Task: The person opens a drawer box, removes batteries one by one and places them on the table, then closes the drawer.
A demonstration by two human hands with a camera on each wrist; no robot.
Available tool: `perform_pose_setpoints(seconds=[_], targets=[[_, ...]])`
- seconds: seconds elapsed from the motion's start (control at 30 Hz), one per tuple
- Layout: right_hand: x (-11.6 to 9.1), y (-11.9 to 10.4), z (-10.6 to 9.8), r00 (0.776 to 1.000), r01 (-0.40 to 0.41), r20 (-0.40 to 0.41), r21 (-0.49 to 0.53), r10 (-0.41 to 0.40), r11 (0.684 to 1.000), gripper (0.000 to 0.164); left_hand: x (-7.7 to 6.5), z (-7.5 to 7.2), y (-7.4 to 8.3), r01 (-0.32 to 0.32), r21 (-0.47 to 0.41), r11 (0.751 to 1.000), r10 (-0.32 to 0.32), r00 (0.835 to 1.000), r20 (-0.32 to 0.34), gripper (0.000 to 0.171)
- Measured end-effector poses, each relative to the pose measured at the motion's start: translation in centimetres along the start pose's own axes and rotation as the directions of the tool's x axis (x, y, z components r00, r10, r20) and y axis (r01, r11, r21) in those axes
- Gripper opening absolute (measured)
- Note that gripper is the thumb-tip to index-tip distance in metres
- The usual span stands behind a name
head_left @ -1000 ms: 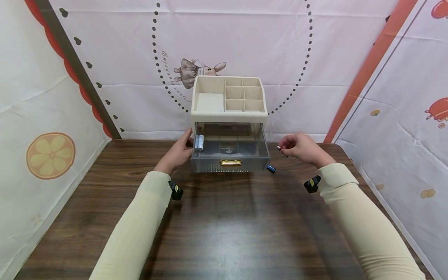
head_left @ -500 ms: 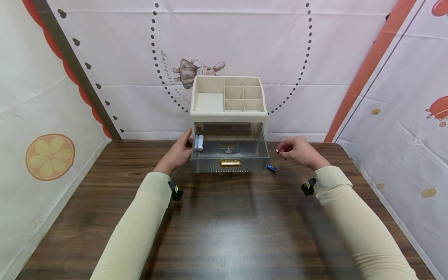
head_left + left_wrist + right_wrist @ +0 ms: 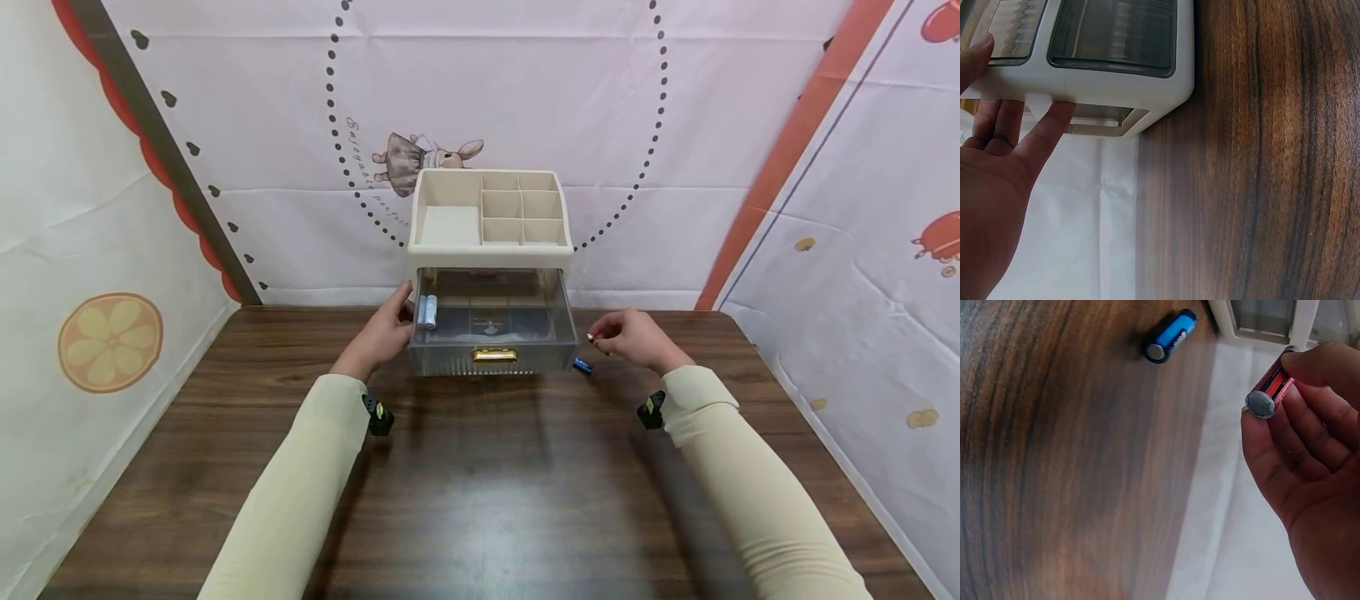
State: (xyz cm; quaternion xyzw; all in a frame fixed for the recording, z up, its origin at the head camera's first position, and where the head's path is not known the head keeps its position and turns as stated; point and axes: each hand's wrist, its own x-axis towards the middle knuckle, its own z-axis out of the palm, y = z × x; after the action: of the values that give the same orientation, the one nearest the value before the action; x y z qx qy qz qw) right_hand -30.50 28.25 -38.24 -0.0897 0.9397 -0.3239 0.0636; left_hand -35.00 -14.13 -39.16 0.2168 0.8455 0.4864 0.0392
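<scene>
A cream desktop organizer [image 3: 491, 249] stands at the back of the table, its clear grey drawer [image 3: 442, 357] pulled out. Two light-blue batteries [image 3: 430, 312] stand side by side at the drawer's left wall. My left hand [image 3: 381, 335] grips the organizer's left side; in the left wrist view its fingers [image 3: 1044, 139] curl round the back edge with the thumb on the side. Just right of the drawer, my right hand [image 3: 637, 337] pinches a red and black battery [image 3: 1271, 385] between thumb and fingers. A blue battery [image 3: 582, 365] lies on the table by the drawer's front right corner.
The organizer's top has one wide compartment [image 3: 450, 225] and several small ones [image 3: 521, 204]. A gold handle [image 3: 495, 355] sits on the drawer front. Patterned white cloth [image 3: 600, 108] hangs close behind and at both sides of the brown wooden table [image 3: 480, 483].
My right hand has moved a little left and down in the head view, closer to the drawer, with the red battery still pinched. My left hand keeps its grip on the organizer.
</scene>
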Motion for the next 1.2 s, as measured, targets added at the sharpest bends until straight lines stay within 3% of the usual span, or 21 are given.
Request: perform_pose_setpoints(seconds=[0.47, 1.2], targets=[[0.5, 0.9, 1.0, 0.999, -0.049, 0.014, -0.041, 0.05, 0.998, 0.018, -0.1, 0.2, -0.1, 0.007, -0.007, 1.0, -0.007, 1.0, 0.006, 0.067], [1.1, 2.0, 2.9, 0.999, -0.03, 0.022, -0.082, 0.032, 0.996, 0.014, -0.2, 0.1, 0.2, 0.011, -0.013, 1.0, -0.011, 1.0, 0.004, 0.065]])
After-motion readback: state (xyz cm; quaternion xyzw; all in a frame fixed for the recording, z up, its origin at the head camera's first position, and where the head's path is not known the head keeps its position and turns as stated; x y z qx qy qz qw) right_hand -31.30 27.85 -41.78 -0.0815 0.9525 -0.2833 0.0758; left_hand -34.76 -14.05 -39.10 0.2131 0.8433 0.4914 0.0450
